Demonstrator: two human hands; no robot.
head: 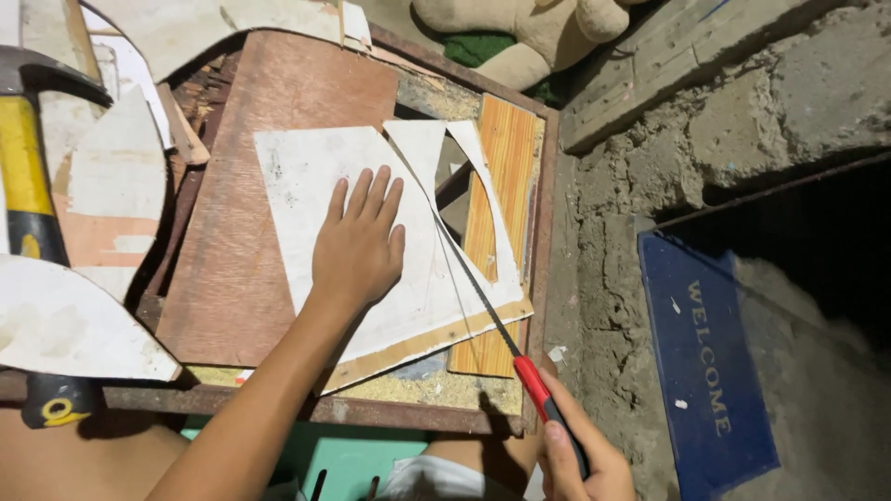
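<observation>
On rusty-framed bench [278, 404], centre: left hand [357, 246] flat, fingers spread, pinning white-faced board [306, 186]. Right hand [580, 459], fingers clenched on red saw handle [534, 380], blade [469, 278] partway along curved cut; near stretch apparently parted, far end uncut. Hammer [28, 186] far left.

The right hand [580, 459] is cut off by the bottom edge — only thumb and part of the palm show, and they cover most of the saw's red handle [538, 385]. The hammer [28, 186] runs off the left edge; its grip end is hidden under a white offcut [65, 325]. The stuffed toy [529, 32] is cropped at the top — its head is out of view. The left hand [357, 246] hides part of the white sheet [306, 186].
</observation>
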